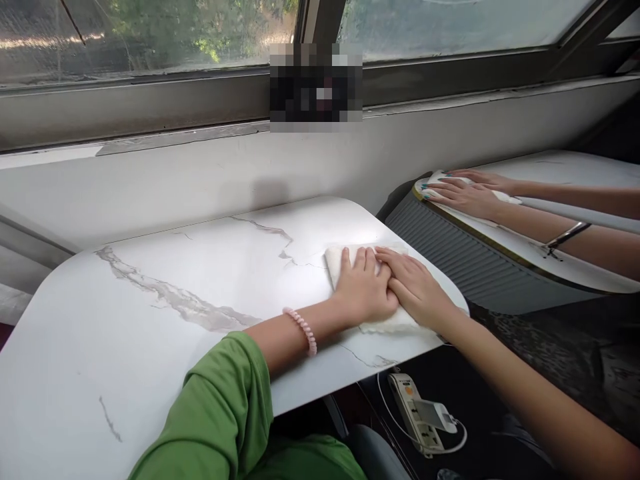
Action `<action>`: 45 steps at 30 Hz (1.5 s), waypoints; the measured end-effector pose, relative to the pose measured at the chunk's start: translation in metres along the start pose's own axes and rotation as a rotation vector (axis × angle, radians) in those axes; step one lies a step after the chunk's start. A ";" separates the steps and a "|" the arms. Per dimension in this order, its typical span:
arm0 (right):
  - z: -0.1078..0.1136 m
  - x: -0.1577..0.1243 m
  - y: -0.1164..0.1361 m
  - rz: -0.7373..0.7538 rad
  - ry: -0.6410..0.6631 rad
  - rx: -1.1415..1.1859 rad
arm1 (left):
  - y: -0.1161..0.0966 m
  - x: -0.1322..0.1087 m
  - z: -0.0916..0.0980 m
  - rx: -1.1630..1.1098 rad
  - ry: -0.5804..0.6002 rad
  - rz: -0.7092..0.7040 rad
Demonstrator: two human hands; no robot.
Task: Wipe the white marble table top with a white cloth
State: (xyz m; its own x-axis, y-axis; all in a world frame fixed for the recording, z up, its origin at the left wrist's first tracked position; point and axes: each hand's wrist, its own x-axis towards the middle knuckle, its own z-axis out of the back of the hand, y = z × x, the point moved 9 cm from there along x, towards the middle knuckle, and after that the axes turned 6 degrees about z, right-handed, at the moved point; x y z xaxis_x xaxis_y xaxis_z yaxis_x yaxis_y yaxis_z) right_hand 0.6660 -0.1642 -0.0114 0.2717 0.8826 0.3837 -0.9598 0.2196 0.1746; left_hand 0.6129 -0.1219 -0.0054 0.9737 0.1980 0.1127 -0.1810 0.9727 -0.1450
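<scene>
A white cloth lies folded on the right part of a white marble table. My left hand rests flat on it, fingers stretched out toward the window. My right hand lies flat beside it, also on the cloth, its fingers touching the left hand. A pink bead bracelet circles my left wrist, and a green sleeve covers the forearm.
At the right, another person's two hands press flat on a white cloth on a second table with a gold rim. A power strip with a cable lies on the dark floor below. A window sill runs behind.
</scene>
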 end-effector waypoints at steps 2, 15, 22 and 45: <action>-0.008 0.023 -0.002 -0.017 -0.011 -0.002 | 0.021 0.013 0.001 0.003 -0.003 0.021; -0.066 0.179 -0.008 0.046 -0.006 0.082 | 0.162 0.083 0.016 0.023 -0.097 0.253; -0.071 0.193 -0.016 0.074 -0.026 0.141 | 0.175 0.093 0.016 -0.010 -0.104 0.310; -0.047 0.080 0.059 0.071 0.141 0.086 | 0.102 -0.024 0.021 0.015 -0.084 0.220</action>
State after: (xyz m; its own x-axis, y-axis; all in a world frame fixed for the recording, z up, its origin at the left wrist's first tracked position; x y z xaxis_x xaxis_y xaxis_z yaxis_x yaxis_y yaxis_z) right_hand 0.6275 -0.0608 -0.0128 0.1848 0.9456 0.2678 -0.9651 0.1232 0.2311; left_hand 0.5678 -0.0245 -0.0026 0.8955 0.4146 0.1617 -0.3906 0.9064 -0.1611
